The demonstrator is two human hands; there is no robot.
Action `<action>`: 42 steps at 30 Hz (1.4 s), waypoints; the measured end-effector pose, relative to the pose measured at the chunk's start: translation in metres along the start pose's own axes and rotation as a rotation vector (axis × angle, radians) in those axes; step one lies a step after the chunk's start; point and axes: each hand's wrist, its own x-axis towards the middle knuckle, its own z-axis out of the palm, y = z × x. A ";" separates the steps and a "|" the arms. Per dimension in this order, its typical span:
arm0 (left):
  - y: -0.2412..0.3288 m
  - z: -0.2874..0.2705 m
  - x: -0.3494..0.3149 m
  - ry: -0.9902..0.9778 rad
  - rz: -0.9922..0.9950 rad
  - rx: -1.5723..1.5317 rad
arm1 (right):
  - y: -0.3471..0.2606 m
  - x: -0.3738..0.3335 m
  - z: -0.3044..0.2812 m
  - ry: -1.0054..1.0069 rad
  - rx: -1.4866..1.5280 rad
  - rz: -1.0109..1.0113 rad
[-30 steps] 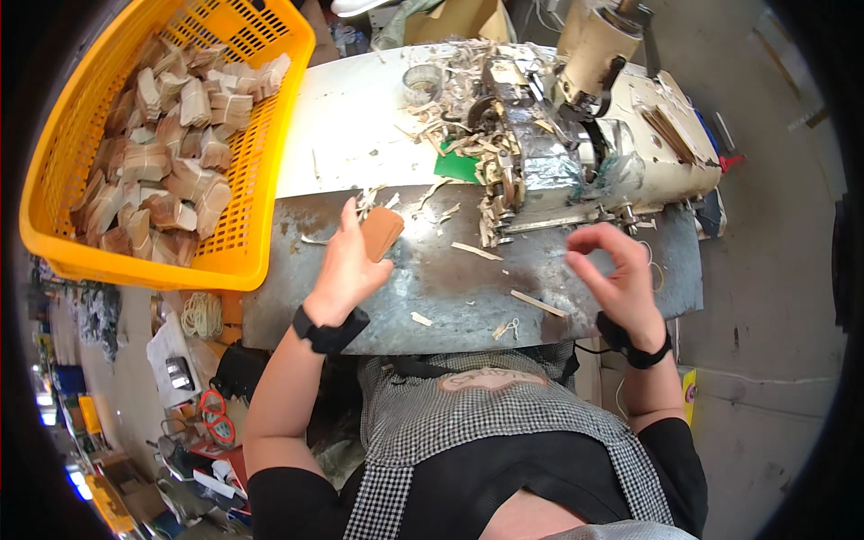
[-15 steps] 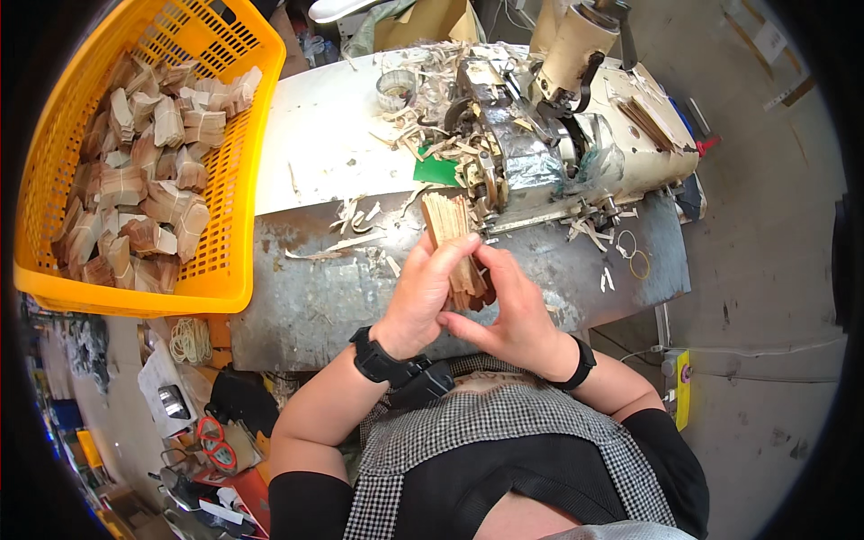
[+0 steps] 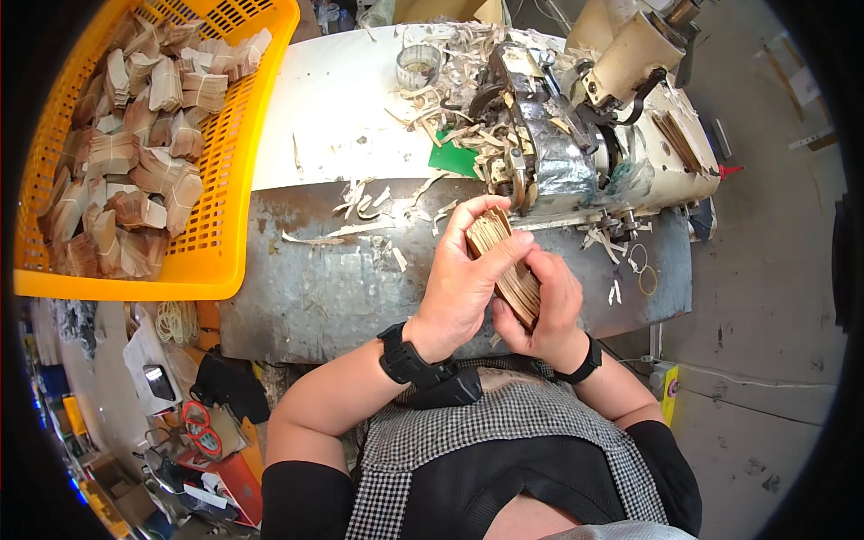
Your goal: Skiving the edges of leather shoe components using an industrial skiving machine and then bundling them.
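A stack of thin tan leather-like pieces (image 3: pixel 519 290) is held between both hands above the near part of the metal work surface, its layered edges facing up. My left hand (image 3: pixel 461 286) wraps the far end, fingers behind it and thumb across the top. On the near end, my right hand (image 3: pixel 556 306) closes with bent fingers along the right side and its thumb below. Just beyond the hands stands a machine (image 3: pixel 562 135) with metal rollers and a cream body, strewn with pale strip offcuts (image 3: pixel 495 166).
At the left, a yellow plastic basket (image 3: pixel 135 287) holds many banded bundles of similar pieces (image 3: pixel 112 153). Scraps (image 3: pixel 364 205) lie on the metal surface (image 3: pixel 301 288). Rubber bands (image 3: pixel 646 281) rest by its right edge. A small clear cup (image 3: pixel 418 66) and a green patch (image 3: pixel 454 157) sit beside the machine.
The stack has turned from nearly upright to a slant, its far end pointing up-left, and its pieces look more evenly aligned. Both hands have shifted slightly right, and the whole view has moved a little.
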 end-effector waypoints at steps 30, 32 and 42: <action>0.012 -0.019 0.235 -0.847 -0.603 1.502 | 0.037 -0.059 -0.054 0.105 -0.018 0.683; 0.008 -0.027 0.236 -0.942 -0.490 1.646 | 0.036 -0.058 -0.053 0.100 -0.015 0.670; 0.083 -0.081 0.180 -0.286 -0.046 1.916 | 0.038 -0.061 -0.052 0.139 0.022 0.718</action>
